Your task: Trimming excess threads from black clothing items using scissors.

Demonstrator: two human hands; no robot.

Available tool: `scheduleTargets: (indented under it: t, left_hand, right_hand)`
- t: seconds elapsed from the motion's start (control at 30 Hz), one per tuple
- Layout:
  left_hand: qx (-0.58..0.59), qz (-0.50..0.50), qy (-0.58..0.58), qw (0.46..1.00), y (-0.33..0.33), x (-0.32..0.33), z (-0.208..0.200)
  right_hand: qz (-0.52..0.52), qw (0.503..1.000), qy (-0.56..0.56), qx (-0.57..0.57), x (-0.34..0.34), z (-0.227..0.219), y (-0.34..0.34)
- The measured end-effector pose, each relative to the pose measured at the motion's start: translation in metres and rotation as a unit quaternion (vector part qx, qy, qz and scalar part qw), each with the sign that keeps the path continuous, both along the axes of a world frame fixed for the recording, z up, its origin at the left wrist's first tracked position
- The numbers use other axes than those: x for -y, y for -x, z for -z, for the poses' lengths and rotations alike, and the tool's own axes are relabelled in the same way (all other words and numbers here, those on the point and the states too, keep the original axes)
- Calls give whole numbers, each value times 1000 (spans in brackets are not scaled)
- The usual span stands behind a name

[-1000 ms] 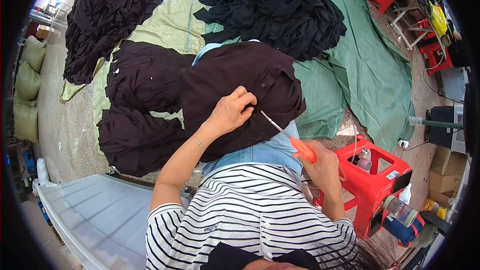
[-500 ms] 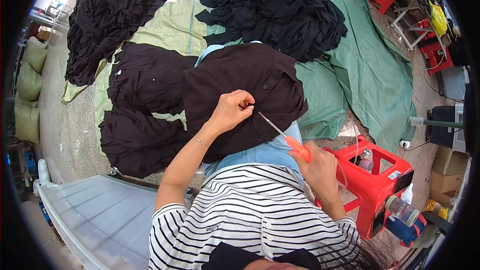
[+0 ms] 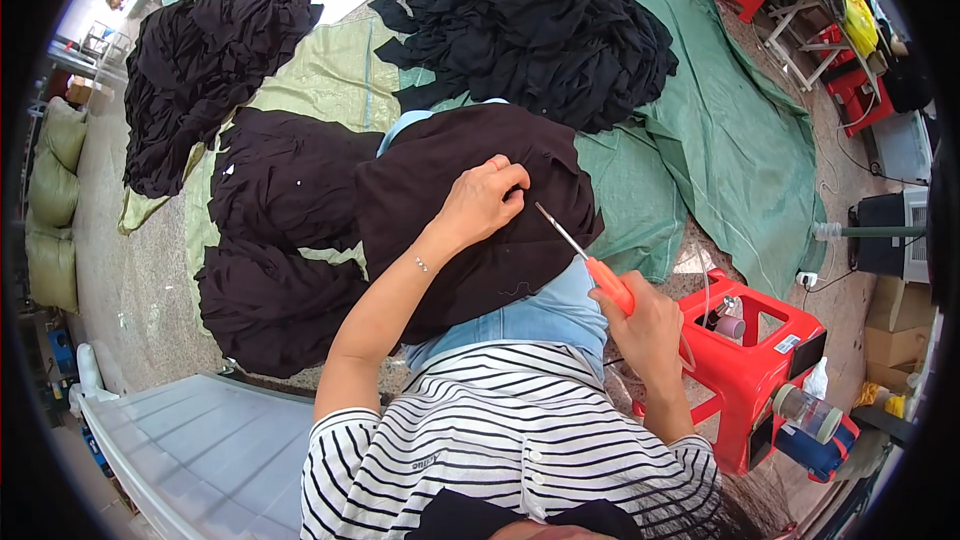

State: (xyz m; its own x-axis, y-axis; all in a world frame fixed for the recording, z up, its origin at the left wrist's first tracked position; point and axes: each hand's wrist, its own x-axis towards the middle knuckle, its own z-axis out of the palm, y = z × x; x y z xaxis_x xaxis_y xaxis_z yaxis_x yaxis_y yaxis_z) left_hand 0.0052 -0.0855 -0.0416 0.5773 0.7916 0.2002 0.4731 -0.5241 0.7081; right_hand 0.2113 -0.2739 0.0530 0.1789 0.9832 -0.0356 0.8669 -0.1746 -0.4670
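Across my lap, over light blue trousers, lies a dark brown garment point(image 3: 440, 250) with a small button near its far right part. My left hand point(image 3: 485, 202) is over it, thumb and fingertips pinched together; what is between them is too small and dark to make out. An orange-handled soldering iron point(image 3: 610, 283) with a thin metal shaft is gripped in my right hand point(image 3: 645, 330). Its tip points up and left, a short way from my left fingertips and apart from them. A loose pale thread point(image 3: 517, 290) lies on the garment's near side.
Dark cloth piles point(image 3: 290, 175) lie to the left, and a large black heap point(image 3: 540, 30) sits ahead on green sheeting point(image 3: 720, 150). At my right stands a red stool point(image 3: 715, 380) with a clear bottle point(image 3: 806, 413) beside it. A translucent bin lid point(image 3: 210, 450) is at the lower left.
My left hand has shifted slightly up and right across the garment, still pinched. The right hand and iron have moved a little to the right. The whole view has tilted slightly.
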Motion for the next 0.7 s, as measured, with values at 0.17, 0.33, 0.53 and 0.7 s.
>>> scheduleTargets:
  t: [0.17, 0.33, 0.53, 0.7]
  left_hand:
    - [46, -11, 41, 998, 1, -3, 6]
    - [108, -53, 111, 987, 5, 4, -19]
    - [-147, 125, 167, 967, 18, 30, -53]
    - [-218, 134, 362, 896, 9, 0, -52]
  right_hand:
    - [5, 1000, 1, 3, -3, 3, 1]
    - [18, 999, -15, -35, -2, -1, 1]
    - [19, 996, 26, -82, 21, -22, -9]
    - [-20, 997, 52, -57, 36, -23, -6]
